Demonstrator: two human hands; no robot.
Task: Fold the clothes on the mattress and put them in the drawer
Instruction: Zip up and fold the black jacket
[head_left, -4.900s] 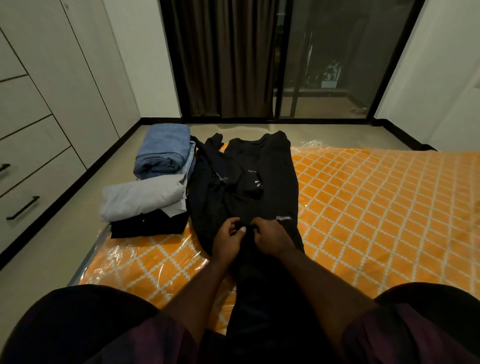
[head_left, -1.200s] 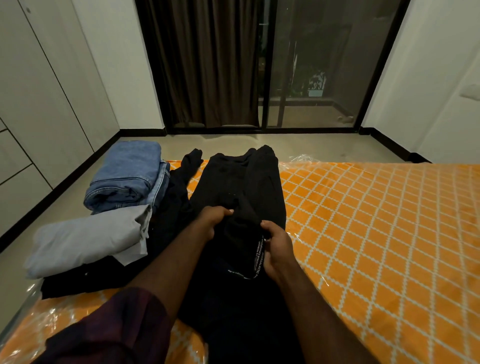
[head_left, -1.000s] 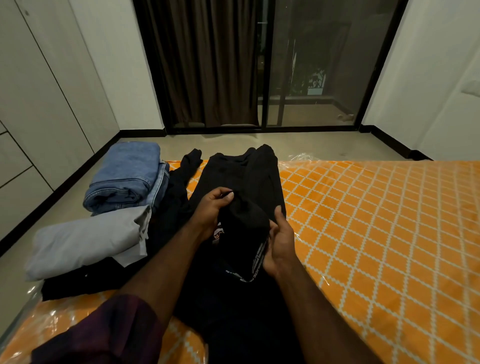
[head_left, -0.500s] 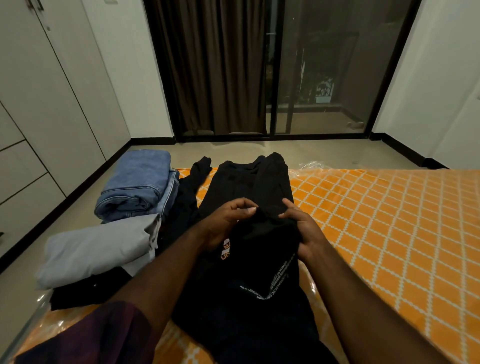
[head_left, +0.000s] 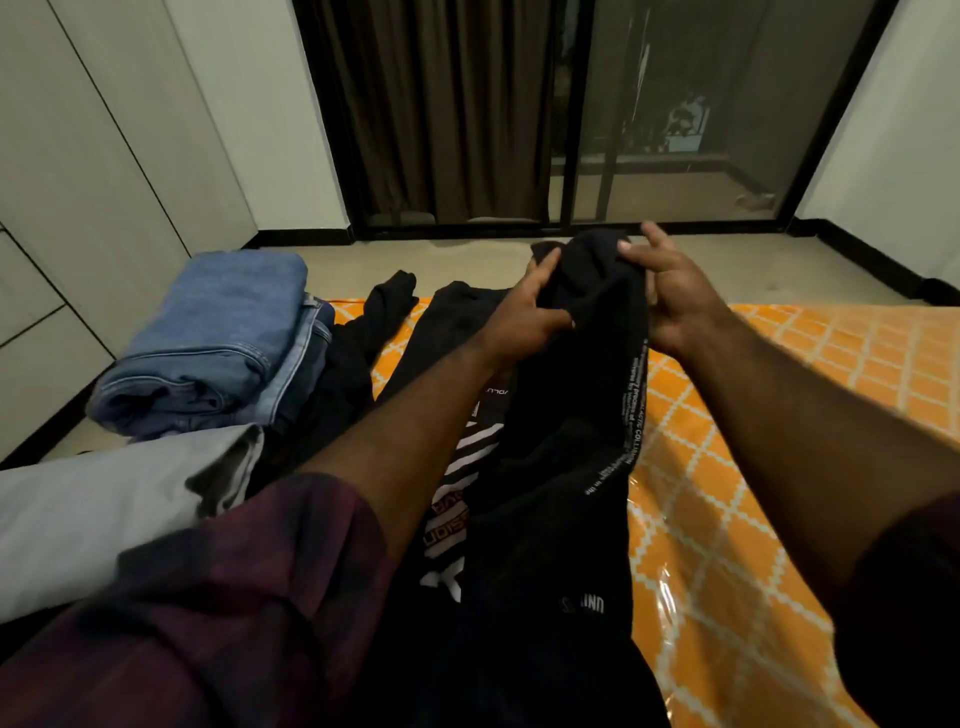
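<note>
Both hands have come up since half a second ago, raising the far end of the black garment (head_left: 566, 467) off the orange mattress (head_left: 779, 467). Nearest, a maroon sleeve (head_left: 234, 597) covers the left arm, and the garment's printed lower part drapes toward the lap. A folded grey garment (head_left: 93, 514) lies at the mattress's left edge, with folded jeans (head_left: 218, 338) just beyond. The left hand (head_left: 524, 317) has its fingers clamped round the raised fabric; the right hand (head_left: 675, 296) pinches it close beside. Other black clothing (head_left: 457, 317) lies flat beneath. Farther off stand pale drawers (head_left: 31, 332) and a dark curtain (head_left: 441, 104)
</note>
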